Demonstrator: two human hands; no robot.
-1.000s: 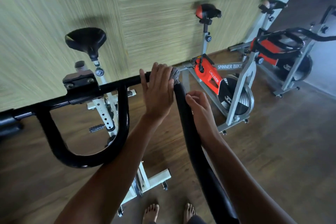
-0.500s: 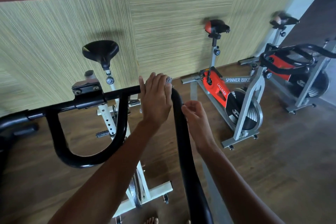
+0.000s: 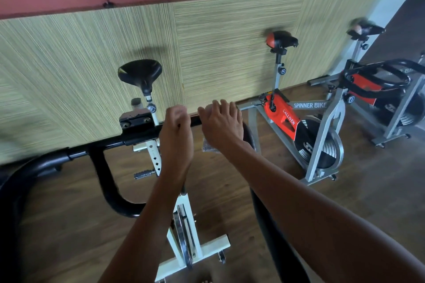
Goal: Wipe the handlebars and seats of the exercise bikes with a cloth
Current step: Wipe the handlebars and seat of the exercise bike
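The black handlebar (image 3: 110,143) of a white exercise bike (image 3: 185,218) runs across in front of me, its black seat (image 3: 140,72) beyond it by the wall. My left hand (image 3: 177,133) curls over the crossbar near its middle. Just to its right, my right hand (image 3: 222,126) lies over the bar's right bend and grips a grey cloth (image 3: 208,148), a corner of which hangs below my palm. Both hands are motion-blurred. The bar's right arm (image 3: 271,225) runs back toward me under my right forearm.
A red and grey spinner bike (image 3: 284,117) with a red-black seat (image 3: 280,40) stands to the right, and another bike (image 3: 377,80) beyond it. A striped green wall panel (image 3: 230,41) is close behind. The floor is dark wood.
My right hand left the bar's right arm and now covers the bend with the cloth. My left hand slid left along the crossbar. The view tilted upward.
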